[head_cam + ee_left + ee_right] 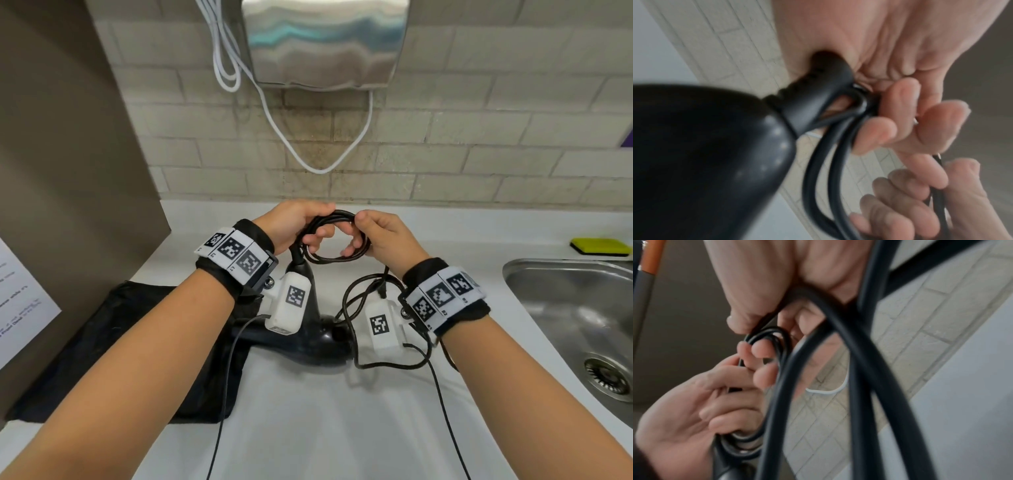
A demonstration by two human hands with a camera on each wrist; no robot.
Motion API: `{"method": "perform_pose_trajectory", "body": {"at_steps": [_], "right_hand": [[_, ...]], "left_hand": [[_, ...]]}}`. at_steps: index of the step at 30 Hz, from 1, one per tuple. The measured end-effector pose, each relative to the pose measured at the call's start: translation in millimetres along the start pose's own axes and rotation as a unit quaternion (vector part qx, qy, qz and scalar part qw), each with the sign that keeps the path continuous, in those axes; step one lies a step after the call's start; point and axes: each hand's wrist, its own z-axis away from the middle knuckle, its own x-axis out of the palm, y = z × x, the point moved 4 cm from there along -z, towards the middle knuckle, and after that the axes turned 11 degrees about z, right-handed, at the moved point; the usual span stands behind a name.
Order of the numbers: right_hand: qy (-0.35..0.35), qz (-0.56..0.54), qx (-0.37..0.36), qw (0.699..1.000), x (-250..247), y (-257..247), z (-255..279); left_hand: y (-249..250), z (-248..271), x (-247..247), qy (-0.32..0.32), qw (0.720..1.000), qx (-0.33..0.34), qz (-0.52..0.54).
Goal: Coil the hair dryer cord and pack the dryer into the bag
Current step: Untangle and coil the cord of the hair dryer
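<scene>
Both grips clench the black cord coil (337, 236) at mid-frame in the head view: the left hand (294, 224) curls round its left side, the right hand (383, 236) pinches its right. The hair dryer (313, 342) hangs below the left grip, above the white counter (342, 428). The black bag (137, 342) lies at lower left.

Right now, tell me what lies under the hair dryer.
The hair dryer rests on the white counter, its left end over the black bag. The wrist cameras and cord cover its middle.
</scene>
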Motion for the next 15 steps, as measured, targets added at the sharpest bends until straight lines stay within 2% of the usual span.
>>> {"method": "perform_pose_trajectory", "body": {"at_steps": [5, 9, 12, 15], "right_hand": [[0.051, 0.032, -0.009, 0.998, 3.9, -9.0, 3.1], [0.09, 0.055, -0.009, 0.994, 5.5, -18.4, 5.0], [0.085, 0.072, -0.026, 0.993, 7.3, -29.7, 7.2], [0.093, 0.073, -0.036, 0.992, 9.1, -30.9, 5.9]], "left_hand": [[1.0, 1.5, 8.1, -0.027, 0.999, -0.002, 0.026], [2.5, 4.2, 19.1, -0.045, 0.999, -0.002, -0.02], [4.1, 7.6, 23.0, -0.057, 0.998, -0.014, -0.018], [4.2, 8.6, 21.0, -0.029, 1.0, -0.008, 0.002]]}}
